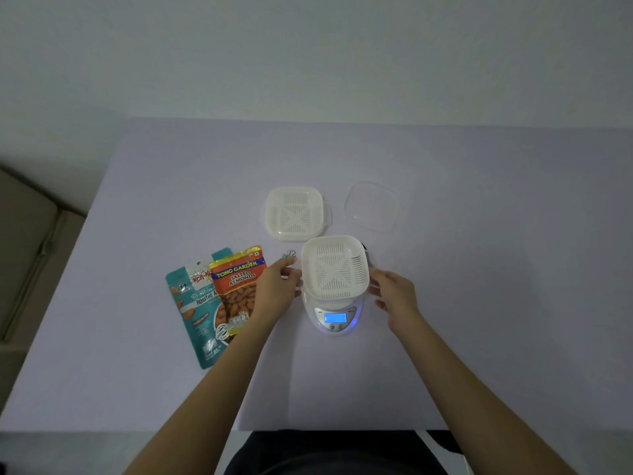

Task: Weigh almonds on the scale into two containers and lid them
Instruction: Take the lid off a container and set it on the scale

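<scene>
Scale, white oval digital type point(335, 318) with lit blue display, stands on the lavender tabletop point(479, 269). A white square slotted plastic container point(335, 267) sits on the scale. The left grip point(279, 284) and right grip point(394, 296) flank it, fingers relaxed and open at its side edges. Behind the scale lies a second white slotted container point(296, 212); behind-right, a clear plastic lid point(371, 207). Left of the scale, an orange almond pouch point(239, 286) overlaps a teal almond pouch point(195, 313).

We have one container point(335, 267) on the scale point(335, 317); a second container point(295, 213) lies behind it, a lid point(371, 206) right of that, and two overlapping almond packets point(236, 286) left of the scale.
</scene>
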